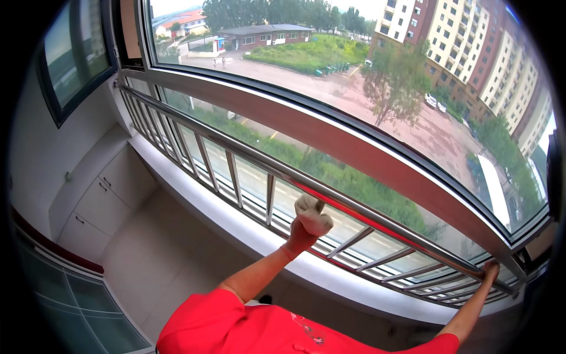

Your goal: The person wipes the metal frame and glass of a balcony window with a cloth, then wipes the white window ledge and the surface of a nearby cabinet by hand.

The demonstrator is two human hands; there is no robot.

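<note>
A light-coloured cloth (313,215) is wrapped around an upright bar of the shiny metal railing, just below the top rail (212,132). My left hand (302,236) grips this cloth against the bar. Far to the right, my right hand (491,270) is closed around the top rail near its right end. Both arms reach out from red sleeves. The fingers of my left hand are mostly hidden by the cloth.
Behind the railing stand large window panes (283,57) in a metal frame. A white sill (212,201) runs below the bars. White cabinets (95,203) stand at the left, and an opened window sash (75,57) hangs at the upper left.
</note>
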